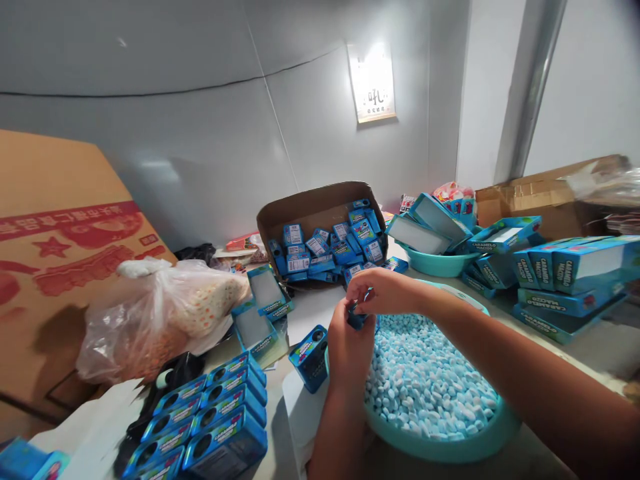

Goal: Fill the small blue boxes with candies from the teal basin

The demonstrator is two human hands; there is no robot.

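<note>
My left hand is wrapped round a small blue candy box, most of which the fingers hide. Over the top of that box, my right hand has its fingers bent and pressed together; what they pinch, if anything, is hidden. Beneath both hands is a turquoise basin full of small pale blue and white candies. Left of the basin stands another blue candy box with a round dark hole in its top.
Several blue boxes stand in rows at front left. A carton of small boxes lies tipped at the back. Display trays pile up at right, some in a second basin. Plastic bags and a large carton are at left.
</note>
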